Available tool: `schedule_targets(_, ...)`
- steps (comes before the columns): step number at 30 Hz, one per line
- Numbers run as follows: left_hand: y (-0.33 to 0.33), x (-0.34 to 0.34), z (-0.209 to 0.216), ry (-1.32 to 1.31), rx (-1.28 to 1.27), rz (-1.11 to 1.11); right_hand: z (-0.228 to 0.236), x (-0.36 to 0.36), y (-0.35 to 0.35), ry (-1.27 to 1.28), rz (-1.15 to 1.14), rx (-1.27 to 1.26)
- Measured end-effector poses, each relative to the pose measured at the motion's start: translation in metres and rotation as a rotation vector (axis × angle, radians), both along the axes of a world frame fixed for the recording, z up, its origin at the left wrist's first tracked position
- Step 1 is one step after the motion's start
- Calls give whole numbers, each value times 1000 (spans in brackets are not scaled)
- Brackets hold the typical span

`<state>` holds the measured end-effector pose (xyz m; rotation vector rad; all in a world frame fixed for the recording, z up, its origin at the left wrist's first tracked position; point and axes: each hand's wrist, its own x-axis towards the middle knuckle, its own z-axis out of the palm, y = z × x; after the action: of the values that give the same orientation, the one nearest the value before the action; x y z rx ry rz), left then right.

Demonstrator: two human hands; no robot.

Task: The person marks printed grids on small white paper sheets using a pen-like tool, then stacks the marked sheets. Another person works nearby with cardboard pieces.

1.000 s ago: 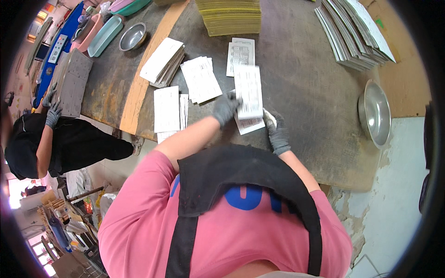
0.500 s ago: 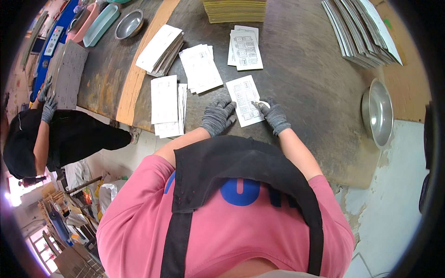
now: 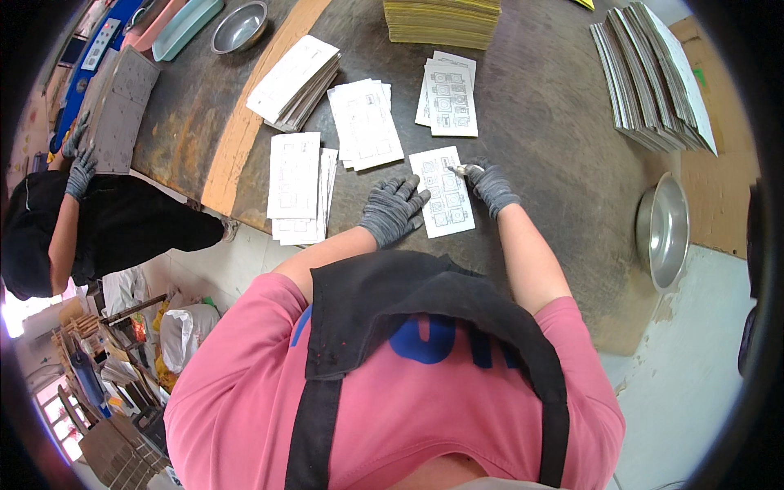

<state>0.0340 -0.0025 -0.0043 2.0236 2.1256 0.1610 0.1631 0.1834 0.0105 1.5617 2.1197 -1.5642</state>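
A white printed sheet lies flat on the dark worktable in front of me. My left hand, in a grey glove, rests spread and flat on the sheet's left edge. My right hand, also gloved, pinches a small pale tool whose tip touches the sheet's upper right corner. More printed sheets lie around: a pair beyond it, a loose pile to the left and a stack near the table's edge.
A tall yellow-edged stack sits at the back, a fanned pile of boards at the right, and a steel bowl on a brown board. A thick white stack, another bowl and trays lie left. A gloved person in black works at the left.
The sheet has been laid flat on the table. My left hand moved from gripping it to lying flat on its left edge; my right hand came up to its top corner.
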Motion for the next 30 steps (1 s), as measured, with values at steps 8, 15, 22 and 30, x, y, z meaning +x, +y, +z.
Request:
schedule_targets(8,0,1,4,-5,6,7,25,-24,-28,-208,504,588)
schedule_targets(15,1,1,7,-27,-32,26,-13,3,-36,110,151,249)
schedule_targets(22,-1,1,3,-48,-11,39,14,-15,-33,-71,145,69)
schedule_targets(30,-1,0,5,-153,-59,105,24,-17,-56,-19,397,450)
